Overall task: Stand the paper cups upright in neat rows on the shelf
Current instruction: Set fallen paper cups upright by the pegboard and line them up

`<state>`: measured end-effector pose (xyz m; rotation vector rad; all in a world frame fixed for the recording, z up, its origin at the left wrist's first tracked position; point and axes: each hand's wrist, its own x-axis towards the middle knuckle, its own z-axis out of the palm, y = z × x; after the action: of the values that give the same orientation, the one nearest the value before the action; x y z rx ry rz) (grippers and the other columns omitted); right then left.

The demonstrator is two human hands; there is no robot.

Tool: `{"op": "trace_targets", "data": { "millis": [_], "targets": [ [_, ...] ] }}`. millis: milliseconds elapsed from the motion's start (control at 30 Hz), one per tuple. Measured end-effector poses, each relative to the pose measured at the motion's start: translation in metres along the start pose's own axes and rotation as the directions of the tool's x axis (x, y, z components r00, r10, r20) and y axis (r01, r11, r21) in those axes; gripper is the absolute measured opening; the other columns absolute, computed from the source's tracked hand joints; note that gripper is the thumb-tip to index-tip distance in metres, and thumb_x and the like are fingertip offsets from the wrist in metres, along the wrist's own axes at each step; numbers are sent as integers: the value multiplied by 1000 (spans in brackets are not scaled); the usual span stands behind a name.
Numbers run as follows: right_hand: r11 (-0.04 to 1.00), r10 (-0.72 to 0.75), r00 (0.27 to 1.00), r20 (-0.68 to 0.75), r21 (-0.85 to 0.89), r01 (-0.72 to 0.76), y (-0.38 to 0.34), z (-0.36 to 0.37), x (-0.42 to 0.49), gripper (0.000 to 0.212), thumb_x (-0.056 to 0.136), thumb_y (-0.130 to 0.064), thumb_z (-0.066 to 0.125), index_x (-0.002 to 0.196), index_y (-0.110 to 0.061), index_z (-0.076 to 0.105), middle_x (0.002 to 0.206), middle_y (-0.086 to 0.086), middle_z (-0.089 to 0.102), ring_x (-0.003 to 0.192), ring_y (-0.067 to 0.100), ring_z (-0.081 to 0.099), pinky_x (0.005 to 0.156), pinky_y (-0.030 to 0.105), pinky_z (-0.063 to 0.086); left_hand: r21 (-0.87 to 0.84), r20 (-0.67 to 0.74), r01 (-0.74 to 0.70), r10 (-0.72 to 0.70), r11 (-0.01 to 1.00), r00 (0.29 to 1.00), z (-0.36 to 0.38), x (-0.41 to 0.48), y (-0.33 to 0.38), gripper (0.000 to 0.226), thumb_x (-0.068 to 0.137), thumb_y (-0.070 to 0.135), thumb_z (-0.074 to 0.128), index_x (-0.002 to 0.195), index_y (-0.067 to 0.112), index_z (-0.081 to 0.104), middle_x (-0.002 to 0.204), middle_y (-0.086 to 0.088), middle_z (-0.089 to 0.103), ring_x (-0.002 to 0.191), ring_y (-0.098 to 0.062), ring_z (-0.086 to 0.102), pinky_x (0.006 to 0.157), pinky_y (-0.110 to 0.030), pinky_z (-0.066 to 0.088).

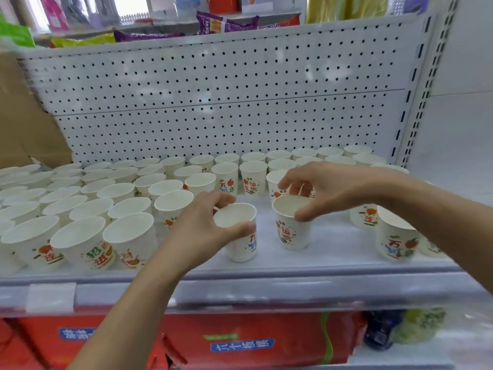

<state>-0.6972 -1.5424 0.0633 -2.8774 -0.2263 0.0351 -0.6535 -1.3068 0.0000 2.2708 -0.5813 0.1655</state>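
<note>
Shelf (333,247), white, pegboard (213,102) back. Cups (80,209): upright, rows filling the left side and rear. Left hand (202,225): grasping the rim of one upright cup (241,247) on the bare middle. Right hand (328,188): fingers pinching the rim of a second cup (292,228), just beside. Further cups (397,241) stand at right. Red boxes (240,343) below.
</note>
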Motion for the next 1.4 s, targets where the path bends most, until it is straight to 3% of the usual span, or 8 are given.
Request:
{"op": "trace_targets", "data": {
  "millis": [100, 300, 500, 667, 767, 900, 1267, 1400],
  "targets": [
    [1000, -4, 1000, 4, 23, 4, 7, -2, -8, 65, 75, -38, 75, 134, -33, 47, 117, -12, 58, 102, 6, 56, 89, 26, 48, 29, 71, -17, 15, 999, 997, 9, 9, 13, 68, 62, 62, 77, 120, 35, 55, 114, 14, 54, 100, -4, 52, 84, -29, 45],
    [998, 55, 994, -95, 7, -55, 4, 4, -1, 86, 63, -71, 69, 136, -37, 40, 119, -11, 54, 101, 9, 52, 86, 31, 45, -65, 185, 17, -5, 998, 983, -3, 17, 16, 90, 48, 68, 76, 129, 36, 52, 119, 16, 55, 103, -1, 54, 79, -24, 48],
    [996, 94, 991, -94, -2, -94, 7, 9, -4, 68, 72, -51, 74, 129, -31, 44, 110, -10, 52, 98, 12, 52, 83, 32, 48, -86, 212, -46, 63, 995, 975, -2, 22, 20, 58, 66, 37, 85, 118, 34, 59, 110, 19, 60, 101, -1, 57, 82, -26, 52],
    [995, 98, 995, -11, 29, -97, 25, -5, -18, 66, 75, -33, 78, 131, -33, 43, 120, -8, 55, 107, 13, 55, 93, 34, 49, -219, 430, -79, 168, 973, 887, 5, 30, 28, 57, 80, 9, 71, 127, 38, 55, 126, 22, 57, 116, 8, 52, 99, -21, 44],
    [993, 108, 994, -16, 46, -108, 30, -6, -23, 70, 72, -40, 79, 131, -35, 42, 122, -10, 53, 108, 11, 53, 93, 32, 48, -269, 371, -57, 157, 962, 915, 8, 34, 29, 60, 77, 26, 79, 129, 37, 52, 129, 22, 55, 118, 6, 51, 103, -30, 44],
    [991, 132, 989, -69, 47, -129, 33, -2, -23, 77, 68, -54, 77, 132, -34, 40, 119, -10, 54, 104, 12, 55, 90, 34, 49, -120, 223, -85, 110, 989, 968, 17, 30, 33, 79, 56, 58, 81, 126, 36, 50, 116, 17, 54, 104, 1, 53, 84, -24, 49],
    [984, 175, 980, -95, 40, -172, 43, -5, -17, 76, 69, -48, 79, 132, -31, 41, 112, -7, 57, 101, 14, 56, 90, 37, 50, -212, 212, -73, 119, 975, 970, 35, 54, 36, 54, 68, 29, 86, 116, 28, 61, 108, 11, 63, 100, -3, 59, 82, -19, 48],
    [980, 196, 975, -108, 60, -190, 46, -5, -18, 76, 68, -49, 79, 132, -30, 42, 113, -7, 56, 101, 14, 56, 90, 35, 50, -244, 249, -55, 117, 968, 961, 39, 58, 37, 60, 62, 39, 86, 116, 28, 61, 112, 13, 62, 105, -3, 58, 87, -24, 50]
  ]
}}
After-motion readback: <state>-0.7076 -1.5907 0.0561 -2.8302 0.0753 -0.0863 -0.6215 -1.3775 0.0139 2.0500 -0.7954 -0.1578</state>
